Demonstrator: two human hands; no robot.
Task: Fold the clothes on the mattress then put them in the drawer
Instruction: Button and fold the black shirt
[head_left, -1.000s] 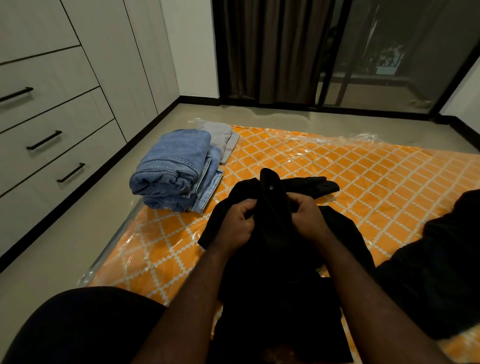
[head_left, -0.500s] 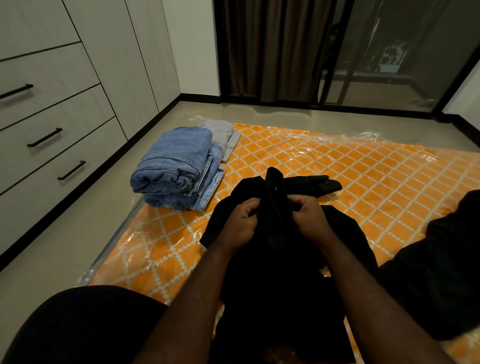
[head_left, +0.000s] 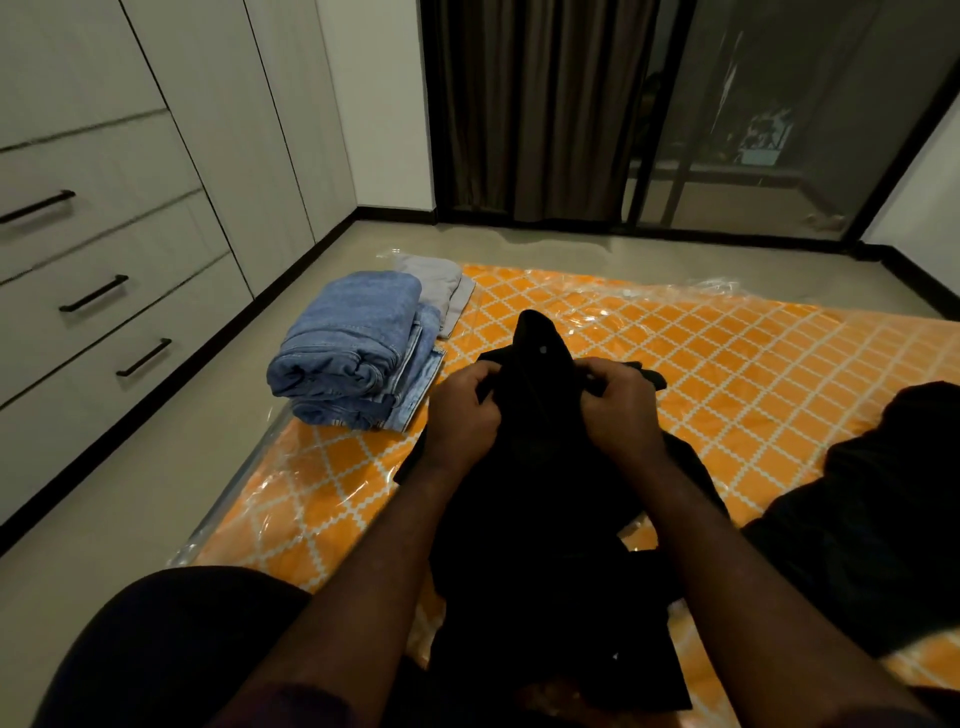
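On the orange lattice-patterned mattress (head_left: 727, 364), which is lying on the floor (head_left: 104, 493) inside clear plastic wrap (head_left: 291, 499), a person is sitting and holding up a black garment (head_left: 540, 519). The left hand (head_left: 462, 410) is clutching the cloth on one side and the right hand (head_left: 618, 410) on the other. Each grip is clenched, with fingers curled into the fabric. Between the hands a flap of the garment is standing up, showing a small pale button (head_left: 543, 349). The rest is hanging down onto the mattress and the person's lap.

Left of the hands, near the mattress edge, a stack of folded blue jeans (head_left: 353, 343) is lying, and a folded grey garment (head_left: 436, 280) is resting just behind it, touching it. At the right a dark heap of clothing (head_left: 883, 493) is lying on the mattress, too dim to tell apart.

Along the left wall a pale drawer unit (head_left: 130, 171) is standing, its drawers with black bar handles (head_left: 93, 293) all sitting closed, so their contents are hidden. Beyond the mattress a dark curtain (head_left: 535, 104) is hanging beside a glass door (head_left: 779, 114).
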